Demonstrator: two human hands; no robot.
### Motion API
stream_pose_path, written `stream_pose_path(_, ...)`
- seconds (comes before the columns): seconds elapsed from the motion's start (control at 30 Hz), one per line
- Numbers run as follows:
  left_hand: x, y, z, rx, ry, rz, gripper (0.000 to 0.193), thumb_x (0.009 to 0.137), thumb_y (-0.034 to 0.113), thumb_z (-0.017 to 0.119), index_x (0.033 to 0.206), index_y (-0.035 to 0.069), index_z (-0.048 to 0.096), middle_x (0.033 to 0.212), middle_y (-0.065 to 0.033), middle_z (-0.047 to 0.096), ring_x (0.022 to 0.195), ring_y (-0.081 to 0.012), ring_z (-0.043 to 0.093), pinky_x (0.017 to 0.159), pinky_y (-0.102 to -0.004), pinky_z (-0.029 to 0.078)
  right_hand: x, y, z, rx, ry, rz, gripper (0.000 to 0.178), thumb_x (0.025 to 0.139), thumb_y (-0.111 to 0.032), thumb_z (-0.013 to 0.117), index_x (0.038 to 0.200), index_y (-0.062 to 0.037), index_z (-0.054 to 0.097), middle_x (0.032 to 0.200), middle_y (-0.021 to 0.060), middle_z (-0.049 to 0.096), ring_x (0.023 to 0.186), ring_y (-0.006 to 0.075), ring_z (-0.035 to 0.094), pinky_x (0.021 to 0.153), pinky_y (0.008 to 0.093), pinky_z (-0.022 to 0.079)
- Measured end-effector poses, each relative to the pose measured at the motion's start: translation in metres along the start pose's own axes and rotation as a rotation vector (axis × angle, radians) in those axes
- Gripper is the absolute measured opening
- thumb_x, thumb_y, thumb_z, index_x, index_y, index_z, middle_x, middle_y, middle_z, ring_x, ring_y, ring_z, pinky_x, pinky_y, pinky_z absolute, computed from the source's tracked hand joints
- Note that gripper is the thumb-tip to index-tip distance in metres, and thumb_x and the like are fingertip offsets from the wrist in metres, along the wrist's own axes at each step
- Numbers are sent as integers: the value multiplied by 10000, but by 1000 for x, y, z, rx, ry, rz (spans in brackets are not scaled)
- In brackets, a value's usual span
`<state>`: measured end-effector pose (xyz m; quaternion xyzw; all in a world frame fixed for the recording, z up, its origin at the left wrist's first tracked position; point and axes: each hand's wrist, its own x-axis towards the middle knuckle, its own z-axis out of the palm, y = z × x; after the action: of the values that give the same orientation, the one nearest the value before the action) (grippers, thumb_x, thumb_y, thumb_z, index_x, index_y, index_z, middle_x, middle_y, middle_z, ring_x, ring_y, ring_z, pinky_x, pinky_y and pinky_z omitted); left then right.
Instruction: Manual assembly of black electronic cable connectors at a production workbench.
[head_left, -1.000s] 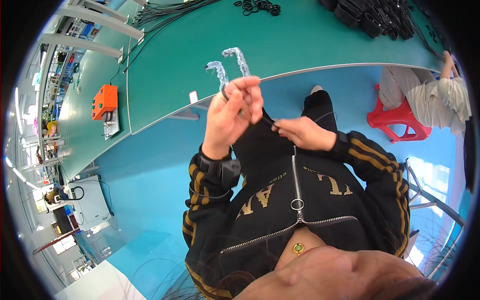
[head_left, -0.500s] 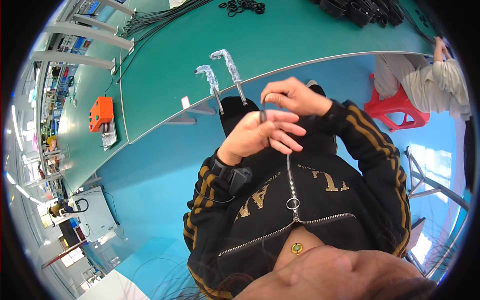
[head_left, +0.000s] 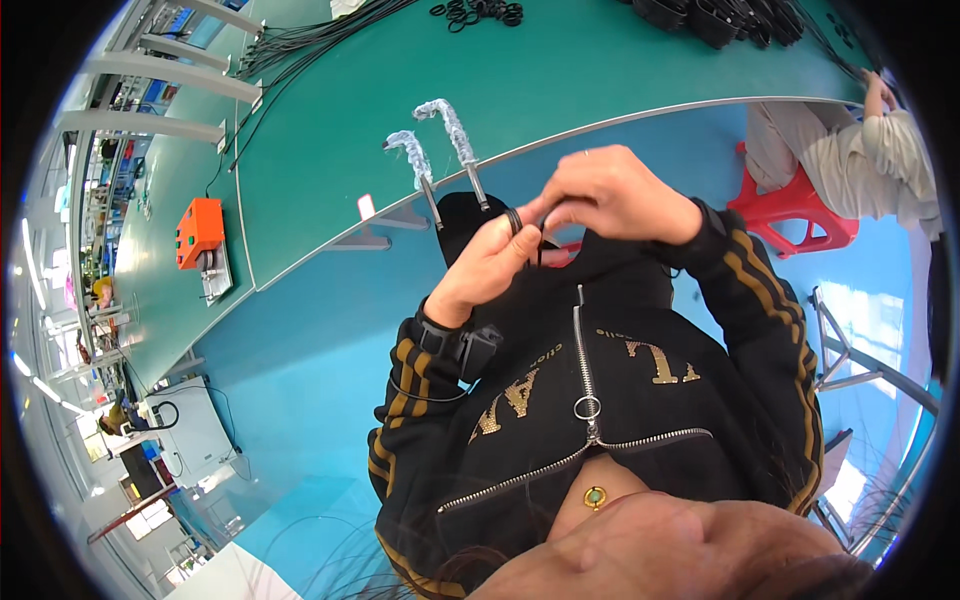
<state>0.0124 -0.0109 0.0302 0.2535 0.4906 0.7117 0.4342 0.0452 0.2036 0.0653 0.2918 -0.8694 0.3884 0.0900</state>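
Note:
Both hands meet in front of my body, just off the edge of the green table [head_left: 330, 170]. Between them is a thin black loop [head_left: 514, 222], wrapped near my left hand's index finger and thumb. My left hand [head_left: 490, 262] is closed on it, its thumb pressed against the fingers. With bent fingers, my right hand [head_left: 610, 195] pinches a thin black strand [head_left: 542, 235] beside the loop; whether they are one piece I cannot tell. Two metal hooks wrapped in pale material, a longer one [head_left: 452, 135] and a shorter one [head_left: 412, 160], stick out over the table edge.
Several black rings [head_left: 478, 14] lie at the table's far side, near black cables [head_left: 300, 48]. Dark coiled bundles [head_left: 715, 18] sit at the far right. An orange box [head_left: 201, 234] stands on the left. Another person sits on a red stool [head_left: 800, 215] at right.
My left hand's fingers have gone from spread to curled, and the black loop now sits around the index finger. My right hand has come in closer, touching the left.

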Motion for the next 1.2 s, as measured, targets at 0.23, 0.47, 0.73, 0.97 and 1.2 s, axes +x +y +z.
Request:
stream_pose_path(0.23,-1,15,-6,-352,-254,-242,450,1008,217,391,1368,-50,357,1384,-222,412,1277,-361,423,938,-411,491,-7,37,46,505,39,99,141,825,-103,641,955,-47,641,729,123,597,675,290,602,609,340,482)
stream_pose_path(0.47,7,20,-19,-350,70,233,444,1007,213,395,1372,-37,360,1384,-216,417,1277,-369,420,959,-419,474,-51,-12,62,476,-98,395,197,832,-60,614,1027,-39,617,765,120,619,684,235,623,610,329,483)
stream_pose_path(0.73,2,-8,1,-69,-81,-88,461,1004,248,406,1369,-31,374,1387,-201,422,1221,-341,492,939,-410,489,-5,1,4,111,4,72,84,822,-113,641,811,-32,624,732,93,615,665,274,607,584,336,486)
stream_pose_path(0.97,-3,-8,-16,-464,-414,-297,476,1001,263,413,1369,-36,368,1371,-266,409,970,-333,650,823,-389,555,-26,34,57,517,28,203,79,850,-90,613,882,-23,637,738,80,618,653,189,602,580,306,463)
stream_pose_path(1.2,-1,8,-10,-431,-45,89,562,994,341,406,1366,-75,343,1393,-287,367,1144,-376,549,877,-403,532,-64,10,82,497,-11,489,198,851,-108,617,1033,-31,613,815,96,658,709,217,642,620,323,500)
